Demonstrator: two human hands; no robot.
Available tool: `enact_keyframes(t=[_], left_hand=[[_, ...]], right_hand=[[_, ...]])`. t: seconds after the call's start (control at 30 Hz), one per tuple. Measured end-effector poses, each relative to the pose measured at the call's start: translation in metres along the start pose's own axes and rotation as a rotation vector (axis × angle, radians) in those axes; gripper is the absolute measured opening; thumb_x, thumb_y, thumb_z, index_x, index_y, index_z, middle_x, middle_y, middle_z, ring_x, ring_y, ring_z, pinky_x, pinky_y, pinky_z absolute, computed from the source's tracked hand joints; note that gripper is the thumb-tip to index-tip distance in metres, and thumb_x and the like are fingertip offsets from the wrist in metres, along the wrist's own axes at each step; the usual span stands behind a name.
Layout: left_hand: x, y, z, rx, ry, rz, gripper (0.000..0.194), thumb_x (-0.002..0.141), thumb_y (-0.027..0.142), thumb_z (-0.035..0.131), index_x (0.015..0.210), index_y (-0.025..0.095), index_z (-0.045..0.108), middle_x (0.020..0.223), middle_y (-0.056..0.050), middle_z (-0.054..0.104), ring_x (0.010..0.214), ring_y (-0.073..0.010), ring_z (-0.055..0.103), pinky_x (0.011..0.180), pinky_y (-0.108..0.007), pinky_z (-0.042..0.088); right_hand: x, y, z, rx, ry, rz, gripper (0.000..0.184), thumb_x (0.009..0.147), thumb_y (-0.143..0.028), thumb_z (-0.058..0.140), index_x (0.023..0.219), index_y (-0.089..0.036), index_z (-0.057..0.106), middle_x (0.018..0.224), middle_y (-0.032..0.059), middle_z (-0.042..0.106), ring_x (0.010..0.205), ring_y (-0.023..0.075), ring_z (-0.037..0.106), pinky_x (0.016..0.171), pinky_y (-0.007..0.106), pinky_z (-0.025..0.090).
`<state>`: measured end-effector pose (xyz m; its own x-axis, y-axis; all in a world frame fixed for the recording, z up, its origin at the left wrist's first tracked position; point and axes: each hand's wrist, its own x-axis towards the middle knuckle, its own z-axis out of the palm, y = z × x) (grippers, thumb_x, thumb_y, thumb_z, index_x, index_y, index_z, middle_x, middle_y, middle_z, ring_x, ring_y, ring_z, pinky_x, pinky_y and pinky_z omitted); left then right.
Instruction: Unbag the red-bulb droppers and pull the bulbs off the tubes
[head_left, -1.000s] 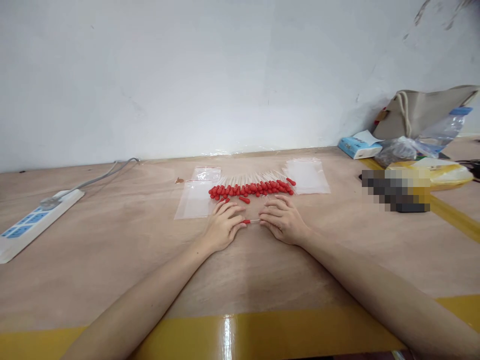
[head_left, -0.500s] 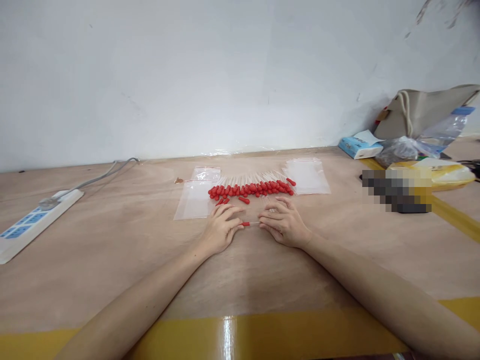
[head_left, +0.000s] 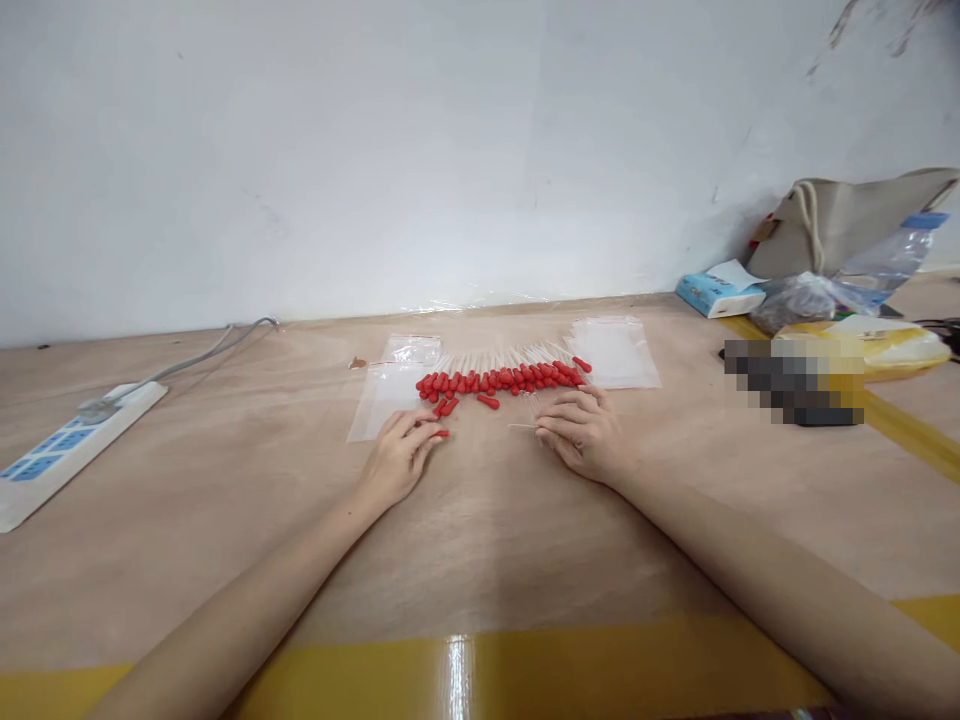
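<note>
My left hand point(head_left: 397, 458) pinches a red rubber dropper bulb point(head_left: 442, 433), whose tip pokes out past the fingers. To its right, my right hand point(head_left: 589, 435) is closed on a thin clear dropper tube point(head_left: 520, 427) that points left. The tube and the bulb are apart, with a gap of bare table between them. Just beyond my hands lies a row of droppers with red bulbs point(head_left: 502, 378), their clear tubes pointing to the wall. Loose red bulbs point(head_left: 487, 402) lie in front of the row. More thin tubes point(head_left: 529, 398) show beside my right fingers, partly hidden.
Clear zip bags lie on the left point(head_left: 382, 405) and right point(head_left: 619, 350) of the row. A power strip point(head_left: 120, 420) with a cable is at far left. On the right are a tissue pack point(head_left: 720, 292), a plastic bottle point(head_left: 900, 255), a beige bag point(head_left: 862, 215) and a blurred-out dark object point(head_left: 825, 415).
My hands have moved apart: the left went left with the red bulb, the right slightly right and away from me with the tube. Earlier, bulb and tube were in line, close together or touching.
</note>
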<state>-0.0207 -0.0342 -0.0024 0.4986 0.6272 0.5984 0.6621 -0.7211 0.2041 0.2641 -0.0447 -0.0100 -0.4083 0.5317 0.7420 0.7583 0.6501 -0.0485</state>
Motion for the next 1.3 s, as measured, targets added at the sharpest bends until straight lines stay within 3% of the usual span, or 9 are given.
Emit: enact_keyframes(t=[0.13,0.23,0.4,0.63,0.93,1.1,1.3], left_hand=[[-0.003,-0.007,0.002,-0.010,0.080,-0.142,0.029,0.087,0.018,0.039,0.113,0.018,0.052,0.091,-0.006,0.047,0.086,-0.0152,0.049,0.078,-0.030,0.045],[0.002,-0.007,0.007,0.043,0.172,-0.204,0.033,0.086,0.015,0.037,0.115,0.017,0.051,0.090,-0.006,0.042,0.086,-0.0154,0.047,0.079,-0.031,0.044],[0.016,-0.004,0.010,-0.036,0.144,-0.314,0.031,0.084,0.024,0.044,0.115,0.017,0.045,0.087,-0.004,0.049,0.075,-0.0135,0.050,0.068,-0.027,0.044],[0.025,-0.007,0.016,0.058,0.067,-0.317,0.014,0.079,0.032,0.052,0.083,0.019,0.049,0.079,-0.002,0.056,0.075,-0.0172,0.051,0.069,-0.030,0.041],[0.022,-0.007,0.016,0.134,0.098,-0.331,0.026,0.076,0.039,0.057,0.090,0.018,0.051,0.087,-0.004,0.058,0.083,-0.0210,0.051,0.075,-0.034,0.040],[0.036,0.001,0.014,0.278,0.153,-0.328,0.026,0.075,0.041,0.057,0.090,0.020,0.057,0.090,-0.007,0.057,0.090,-0.0255,0.048,0.078,-0.039,0.036],[0.062,-0.008,0.012,0.253,0.190,-0.497,0.024,0.073,0.041,0.058,0.087,0.021,0.062,0.094,-0.008,0.056,0.096,-0.0275,0.050,0.082,-0.042,0.036]], right_hand=[[-0.002,0.003,0.008,-0.108,0.018,0.164,0.020,0.084,-0.028,0.049,0.095,-0.024,0.065,0.071,0.0002,0.063,0.071,0.0130,0.052,0.075,0.030,0.032],[-0.002,0.003,0.011,-0.155,0.033,0.310,0.025,0.084,-0.023,0.045,0.103,-0.020,0.060,0.075,0.0024,0.063,0.077,0.0150,0.054,0.074,0.029,0.031],[-0.001,0.003,0.011,-0.130,0.003,0.441,0.011,0.078,-0.019,0.046,0.081,-0.019,0.056,0.074,0.0020,0.064,0.076,0.0165,0.056,0.073,0.030,0.030],[0.000,0.001,0.010,-0.100,-0.019,0.393,0.008,0.075,-0.019,0.048,0.074,-0.021,0.056,0.070,0.0010,0.064,0.074,0.0167,0.055,0.077,0.031,0.030],[0.000,-0.002,0.007,-0.100,-0.112,0.380,0.013,0.078,-0.031,0.052,0.075,-0.021,0.058,0.075,0.0007,0.063,0.080,0.0169,0.055,0.083,0.032,0.031],[0.000,-0.001,0.008,-0.090,-0.103,0.376,0.017,0.080,-0.036,0.051,0.077,-0.020,0.059,0.073,0.0019,0.064,0.080,0.0180,0.055,0.083,0.033,0.031],[0.001,0.001,0.009,-0.082,-0.104,0.388,0.020,0.082,-0.036,0.048,0.074,-0.020,0.059,0.072,0.0023,0.064,0.078,0.0176,0.056,0.082,0.034,0.031]])
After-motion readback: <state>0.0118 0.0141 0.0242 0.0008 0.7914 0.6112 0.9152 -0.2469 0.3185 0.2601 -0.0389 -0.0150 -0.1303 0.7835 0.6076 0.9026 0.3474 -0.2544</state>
